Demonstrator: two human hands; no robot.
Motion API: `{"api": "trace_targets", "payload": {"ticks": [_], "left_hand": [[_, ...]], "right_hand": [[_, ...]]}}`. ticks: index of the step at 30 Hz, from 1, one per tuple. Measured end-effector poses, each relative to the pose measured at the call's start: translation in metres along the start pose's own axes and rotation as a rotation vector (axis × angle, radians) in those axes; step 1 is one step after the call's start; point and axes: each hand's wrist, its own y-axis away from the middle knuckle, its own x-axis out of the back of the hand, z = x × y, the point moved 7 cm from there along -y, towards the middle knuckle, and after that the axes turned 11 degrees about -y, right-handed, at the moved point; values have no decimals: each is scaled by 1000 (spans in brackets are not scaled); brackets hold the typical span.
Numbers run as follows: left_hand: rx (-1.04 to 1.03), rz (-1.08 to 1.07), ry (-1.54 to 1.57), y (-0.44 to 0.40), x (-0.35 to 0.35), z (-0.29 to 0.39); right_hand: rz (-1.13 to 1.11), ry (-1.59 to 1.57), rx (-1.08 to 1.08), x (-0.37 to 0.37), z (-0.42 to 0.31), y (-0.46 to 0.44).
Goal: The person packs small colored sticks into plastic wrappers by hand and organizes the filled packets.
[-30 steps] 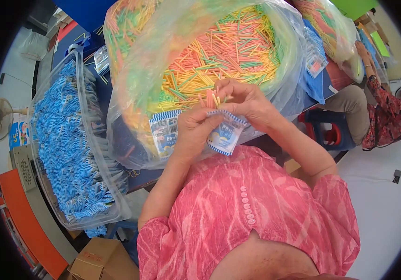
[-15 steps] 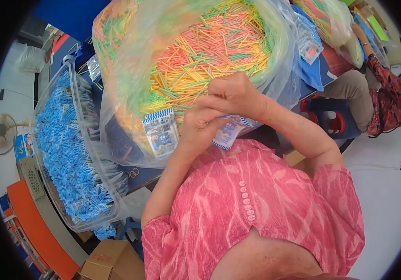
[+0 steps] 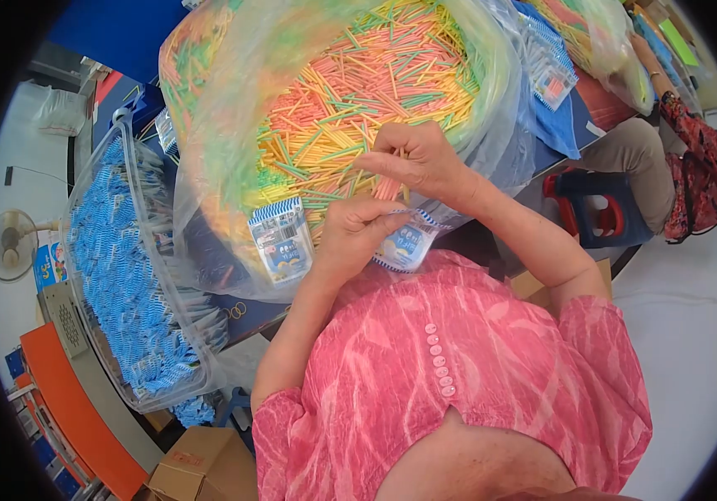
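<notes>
My left hand point(image 3: 354, 232) pinches the top edge of a small blue-and-white plastic packet point(image 3: 402, 246), held near my chest. Just above it, my right hand point(image 3: 427, 163) is closed on a few pink sticks point(image 3: 388, 189), their lower ends close to the packet's top. Whether the sticks have entered the packet I cannot tell. Beyond both hands spreads a large clear bag point(image 3: 492, 108) full of thin pink, yellow and green sticks point(image 3: 375, 83). A second printed packet point(image 3: 282, 242) lies against the near side of the bag, left of my left hand.
At left stands a clear plastic bin point(image 3: 137, 225) packed with blue-striped packets point(image 3: 121, 275). Rubber bands point(image 3: 237, 311) lie on the table edge. A cardboard box point(image 3: 200, 463) sits low at left. Another person point(image 3: 705, 167) sits at right by a blue stool point(image 3: 600, 209).
My hands have moved slightly apart, and pink sticks now show in my right hand. The packet in my left hand is turned more into view.
</notes>
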Motion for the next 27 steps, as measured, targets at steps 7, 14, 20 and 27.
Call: {"api": "trace_targets", "payload": {"ticks": [7,14,20,27], "left_hand": [[-44,-128,267,-6,-2,11],[-45,-106,102,-13,-6,11],[-397,25,-239,-15,-5,35],[-91,-20,-22,-3,-4,0]], "right_hand": [[-100,216,242,4,-12,-2],[-90,51,-11,8,-7,-7],[-117,-239,-145,-2,-13,2],[40,-147,-239,13,10,14]]}}
